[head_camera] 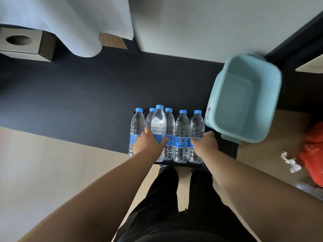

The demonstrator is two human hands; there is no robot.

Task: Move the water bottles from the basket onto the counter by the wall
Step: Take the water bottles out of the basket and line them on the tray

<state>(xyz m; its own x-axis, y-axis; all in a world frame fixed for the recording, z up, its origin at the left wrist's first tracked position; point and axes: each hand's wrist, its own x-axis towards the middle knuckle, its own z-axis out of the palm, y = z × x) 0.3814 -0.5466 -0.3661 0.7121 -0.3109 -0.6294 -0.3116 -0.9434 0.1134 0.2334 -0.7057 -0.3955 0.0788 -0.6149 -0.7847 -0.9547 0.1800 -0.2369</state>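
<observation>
Several clear water bottles with blue caps and blue labels stand in a row on the dark counter (87,95), near its front edge. My left hand (148,144) grips one bottle (158,124) that stands a little higher than the others, in front of two of them. My right hand (205,142) is wrapped around the rightmost bottle (196,125). Another bottle (181,130) stands between my hands, and one more bottle (137,125) stands at the row's left end. The light blue plastic basket (244,96) sits at the right end of the counter with nothing inside.
A white wall (209,23) rises behind the counter. A grey tissue box (22,42) and a hanging white cloth (78,23) are at the far left. A red bag (312,152) and crumpled paper (290,163) lie on the floor at right.
</observation>
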